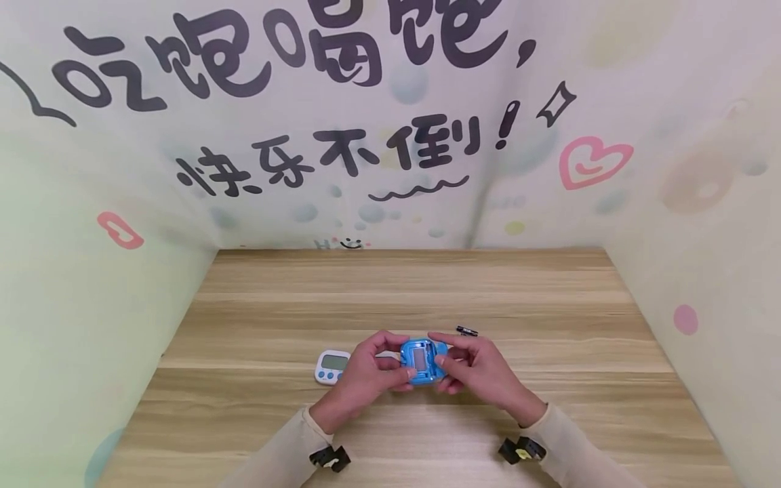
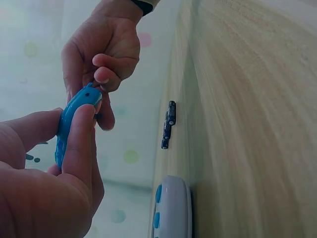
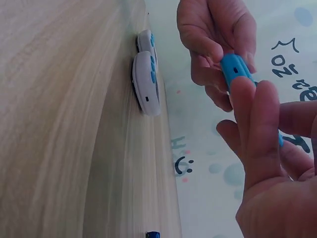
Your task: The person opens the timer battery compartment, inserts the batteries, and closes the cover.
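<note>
Between both hands, raised over the table, is a small blue digital timer [image 1: 419, 361] with a grey rectangular panel and an open slot along its right side. My left hand [image 1: 366, 369] grips its left edge, thumb on the near corner and fingers behind. My right hand [image 1: 488, 369] pinches the right side, its thumb at the slot and index finger at the top edge. The left wrist view has the blue timer [image 2: 74, 116] edge-on, held in the left fingers. Beyond the right fingers, the right wrist view has the same timer [image 3: 235, 69], partly covered.
A white timer [image 1: 329, 362] with blue buttons lies left of the left hand. Another white timer [image 3: 143, 84] sits by it, mostly hidden behind that hand from above. Dark batteries [image 1: 467, 331] lie beyond the right hand. Printed walls enclose the wooden table [image 1: 415, 285].
</note>
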Motion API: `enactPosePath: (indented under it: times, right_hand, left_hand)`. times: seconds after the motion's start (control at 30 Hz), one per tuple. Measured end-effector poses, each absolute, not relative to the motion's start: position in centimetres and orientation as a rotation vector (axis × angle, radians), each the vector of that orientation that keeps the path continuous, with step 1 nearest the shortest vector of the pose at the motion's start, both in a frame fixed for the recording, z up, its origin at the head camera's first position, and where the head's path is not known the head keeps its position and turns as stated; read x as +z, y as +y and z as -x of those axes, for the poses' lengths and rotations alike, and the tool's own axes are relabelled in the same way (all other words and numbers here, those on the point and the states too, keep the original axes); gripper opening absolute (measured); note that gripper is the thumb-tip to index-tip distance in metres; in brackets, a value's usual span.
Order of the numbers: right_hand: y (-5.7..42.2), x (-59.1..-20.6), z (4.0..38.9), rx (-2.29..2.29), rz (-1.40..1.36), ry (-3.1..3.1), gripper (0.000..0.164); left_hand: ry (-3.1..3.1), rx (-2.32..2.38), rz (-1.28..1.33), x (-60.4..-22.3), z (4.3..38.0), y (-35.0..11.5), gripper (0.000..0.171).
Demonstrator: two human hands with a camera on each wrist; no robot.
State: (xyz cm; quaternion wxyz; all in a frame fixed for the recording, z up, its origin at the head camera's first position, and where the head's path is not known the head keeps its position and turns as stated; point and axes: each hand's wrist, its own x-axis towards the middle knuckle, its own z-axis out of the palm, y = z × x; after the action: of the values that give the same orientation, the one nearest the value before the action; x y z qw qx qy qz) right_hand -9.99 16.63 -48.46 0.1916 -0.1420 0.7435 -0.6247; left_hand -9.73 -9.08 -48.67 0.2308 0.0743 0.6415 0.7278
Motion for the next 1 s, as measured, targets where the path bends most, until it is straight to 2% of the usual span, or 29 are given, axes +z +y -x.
enactPosePath:
  times: [0.23, 0.5, 1.0]
  right_hand:
    - [17.2, -48.2, 10.1, -1.766, 0.365, 2.069, 0.040]
    - [18.8, -49.1, 10.6, -1.756, 0.418, 2.099, 0.045]
    - [21.9, -51.1, 11.0, -1.535, 0.404, 2.254, 0.027]
  left_hand:
    - [1.743, 2.006, -0.169, -48.8, 10.0, -9.6, 0.056]
    - [1.755, 1.991, -0.161, -49.1, 10.0, -10.0, 0.057]
    - [1.752, 1.984, -0.164, -49.3, 10.0, -10.4, 0.057]
